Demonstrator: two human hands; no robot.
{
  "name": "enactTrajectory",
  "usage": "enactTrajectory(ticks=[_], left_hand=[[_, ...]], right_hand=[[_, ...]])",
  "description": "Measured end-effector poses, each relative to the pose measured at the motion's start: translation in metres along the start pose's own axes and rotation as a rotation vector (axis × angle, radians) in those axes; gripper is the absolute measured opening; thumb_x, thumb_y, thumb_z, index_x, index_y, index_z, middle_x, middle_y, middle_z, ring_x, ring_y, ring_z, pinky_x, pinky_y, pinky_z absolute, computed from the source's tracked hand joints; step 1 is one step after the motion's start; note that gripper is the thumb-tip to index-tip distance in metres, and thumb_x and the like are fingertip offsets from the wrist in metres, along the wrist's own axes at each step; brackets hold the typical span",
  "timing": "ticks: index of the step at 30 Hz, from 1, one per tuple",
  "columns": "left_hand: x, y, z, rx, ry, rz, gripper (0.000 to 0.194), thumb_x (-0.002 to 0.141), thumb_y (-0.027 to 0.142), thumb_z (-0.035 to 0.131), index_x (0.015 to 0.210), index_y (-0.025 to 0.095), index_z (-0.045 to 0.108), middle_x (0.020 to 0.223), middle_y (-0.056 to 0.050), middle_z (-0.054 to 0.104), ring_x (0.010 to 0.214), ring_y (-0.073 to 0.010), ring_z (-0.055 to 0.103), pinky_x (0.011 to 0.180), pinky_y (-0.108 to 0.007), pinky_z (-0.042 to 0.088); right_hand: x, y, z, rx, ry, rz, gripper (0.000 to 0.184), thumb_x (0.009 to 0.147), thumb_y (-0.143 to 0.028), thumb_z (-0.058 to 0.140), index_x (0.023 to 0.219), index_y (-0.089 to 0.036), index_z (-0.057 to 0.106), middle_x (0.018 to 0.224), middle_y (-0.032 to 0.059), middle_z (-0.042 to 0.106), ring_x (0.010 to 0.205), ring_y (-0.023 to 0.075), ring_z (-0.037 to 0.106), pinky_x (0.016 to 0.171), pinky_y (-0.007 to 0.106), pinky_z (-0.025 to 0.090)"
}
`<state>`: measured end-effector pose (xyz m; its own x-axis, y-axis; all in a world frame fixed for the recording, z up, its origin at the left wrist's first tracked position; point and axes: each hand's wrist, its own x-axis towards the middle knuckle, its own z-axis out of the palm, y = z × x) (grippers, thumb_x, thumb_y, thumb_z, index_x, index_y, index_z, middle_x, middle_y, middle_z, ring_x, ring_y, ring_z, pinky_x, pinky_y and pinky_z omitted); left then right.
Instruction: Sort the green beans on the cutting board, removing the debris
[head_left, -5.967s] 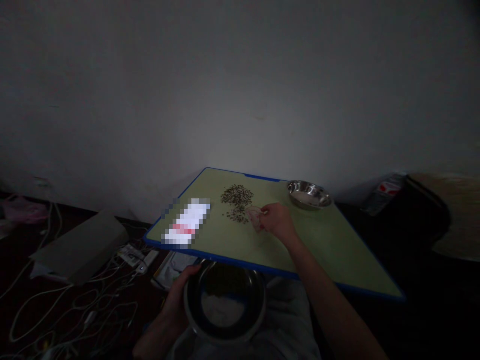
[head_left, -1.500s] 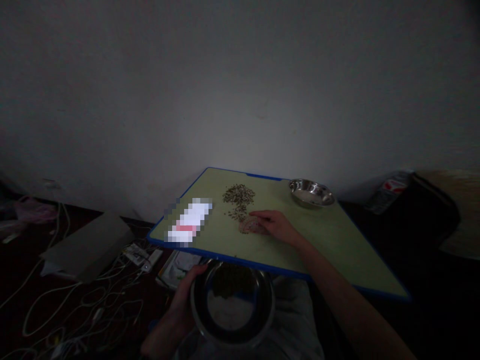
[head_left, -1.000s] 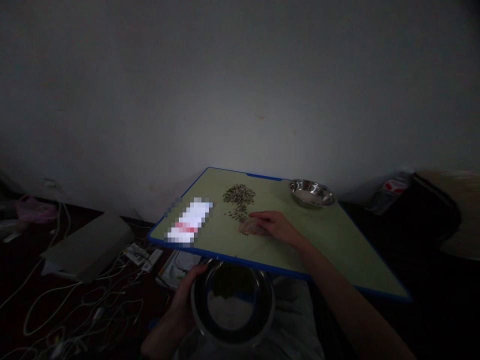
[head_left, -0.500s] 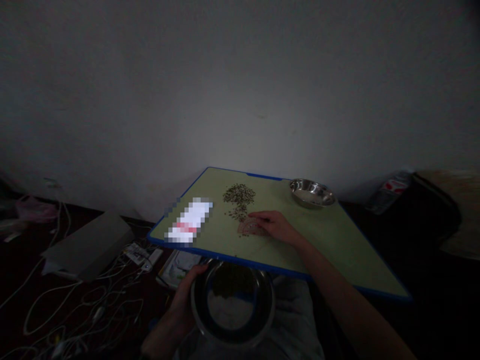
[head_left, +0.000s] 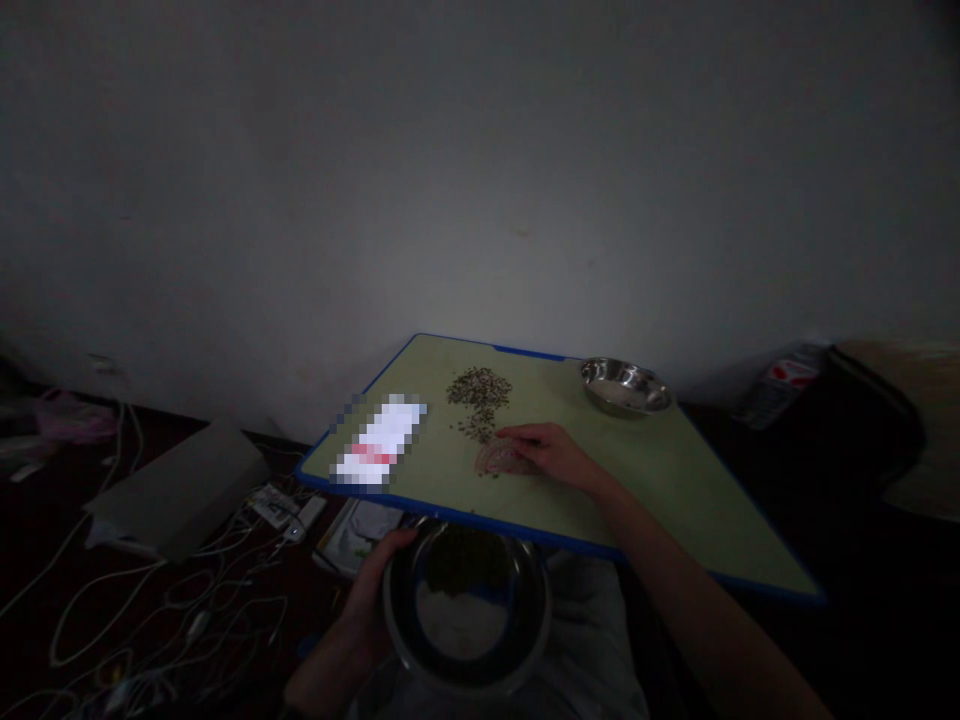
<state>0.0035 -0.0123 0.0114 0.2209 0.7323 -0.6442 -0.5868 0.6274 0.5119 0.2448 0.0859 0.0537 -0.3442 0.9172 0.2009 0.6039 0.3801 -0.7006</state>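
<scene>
My right hand (head_left: 551, 452) holds a clear protractor (head_left: 501, 457) flat against the greenish table top (head_left: 645, 470), its fingers closed over the right part. Just beyond the protractor lies a heap of small dark and pale seeds or grains (head_left: 478, 388), with a looser patch trailing toward it. A few grains sit at its near edge. Below the table's front edge, my left hand (head_left: 373, 590) grips the left rim of a steel bowl (head_left: 536, 620). A dark green mass of small pieces (head_left: 466, 560) covers the far part of that bowl's bottom.
A second steel bowl (head_left: 626, 388) stands at the table's back right. A bright, pixelated phone-like screen (head_left: 382, 440) lies on the left. Tangled cables (head_left: 195, 620) and a grey box (head_left: 180, 490) are on the floor at left; a plastic bottle (head_left: 780, 388) is at right.
Almost nothing differs. Both hands keep their holds on the protractor and the bowl, and the grains look the same; the view shifts very slightly.
</scene>
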Motion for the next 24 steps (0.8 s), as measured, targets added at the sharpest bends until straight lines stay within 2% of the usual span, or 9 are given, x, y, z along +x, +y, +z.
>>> enactTrajectory(ticks=[7, 13, 24], left_hand=[[0.0064, -0.0008, -0.004, 0.007, -0.029, 0.012, 0.024, 0.075, 0.021, 0.052, 0.063, 0.01, 0.07, 0.058, -0.007, 0.073, 0.055, -0.0198, 0.066, 0.06, -0.03, 0.051], [-0.0014, 0.0005, 0.0014, 0.023, -0.014, 0.005, 0.027, 0.076, 0.022, 0.051, 0.059, 0.01, 0.069, 0.054, -0.007, 0.072, 0.051, -0.0189, 0.064, 0.057, -0.029, 0.051], [-0.0028, 0.0012, 0.0047, 0.004, -0.001, 0.001, 0.03, 0.077, 0.02, 0.05, 0.057, 0.01, 0.07, 0.054, -0.007, 0.072, 0.05, -0.0185, 0.065, 0.056, -0.028, 0.051]], right_hand=[[0.0001, 0.0023, 0.0001, -0.006, -0.014, -0.013, 0.034, 0.079, -0.02, 0.045, 0.106, -0.019, 0.066, 0.099, 0.0042, 0.069, 0.082, 0.0181, 0.063, 0.074, 0.03, 0.047], [-0.0003, 0.0019, 0.0016, -0.039, 0.05, -0.003, 0.033, 0.079, -0.018, 0.045, 0.103, -0.019, 0.067, 0.102, 0.0043, 0.068, 0.088, 0.019, 0.062, 0.079, 0.031, 0.046], [-0.0005, 0.0, 0.0009, -0.008, -0.027, -0.032, 0.033, 0.08, -0.019, 0.045, 0.106, -0.02, 0.065, 0.1, 0.0042, 0.068, 0.085, 0.0175, 0.062, 0.077, 0.03, 0.046]])
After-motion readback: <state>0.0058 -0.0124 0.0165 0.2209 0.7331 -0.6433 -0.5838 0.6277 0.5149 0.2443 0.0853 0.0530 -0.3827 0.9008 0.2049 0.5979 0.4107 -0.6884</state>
